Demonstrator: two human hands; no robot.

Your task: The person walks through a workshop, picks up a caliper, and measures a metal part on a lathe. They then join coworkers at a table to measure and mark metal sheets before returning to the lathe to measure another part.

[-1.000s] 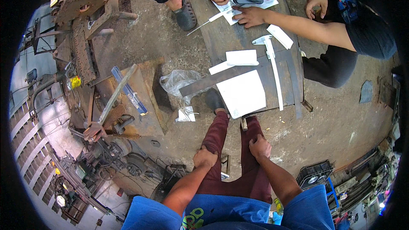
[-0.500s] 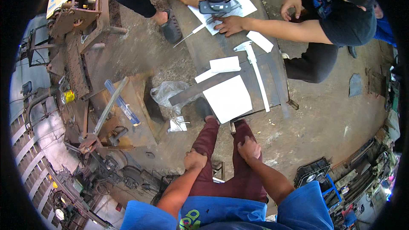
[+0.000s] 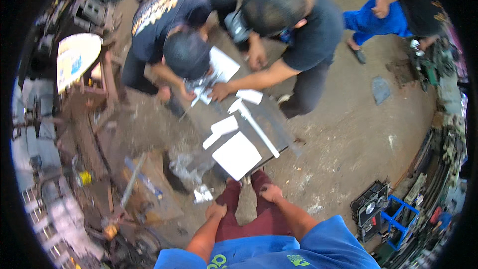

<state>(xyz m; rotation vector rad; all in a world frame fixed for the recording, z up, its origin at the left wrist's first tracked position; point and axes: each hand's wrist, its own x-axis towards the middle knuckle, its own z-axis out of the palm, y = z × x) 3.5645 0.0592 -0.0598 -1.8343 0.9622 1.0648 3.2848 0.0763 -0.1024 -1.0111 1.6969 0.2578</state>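
Observation:
My left hand (image 3: pixel 216 211) rests on my left knee and my right hand (image 3: pixel 270 192) on my right knee, both on dark red trousers; neither holds anything. Just ahead of my feet lies a dark metal sheet (image 3: pixel 271 117) on the ground, carrying a white square piece (image 3: pixel 237 155), a smaller white cut shape (image 3: pixel 221 128) and a long white strip (image 3: pixel 256 125). At the far end two other people crouch over the sheet, their hands pressing on white paper (image 3: pixel 219 69).
A rusty metal frame (image 3: pixel 107 82) and scrap with a long bar (image 3: pixel 133 179) lie at the left. Crumpled clear plastic (image 3: pixel 189 165) sits near the sheet. A black crate (image 3: pixel 371 209) and blue frame (image 3: pixel 398 214) stand at the right. A third person in blue trousers (image 3: pixel 371 22) is at the back.
The view has tilted upward, so the crouching people now fill the upper frame. My hands stay on my knees. The people's hands have shifted on the paper.

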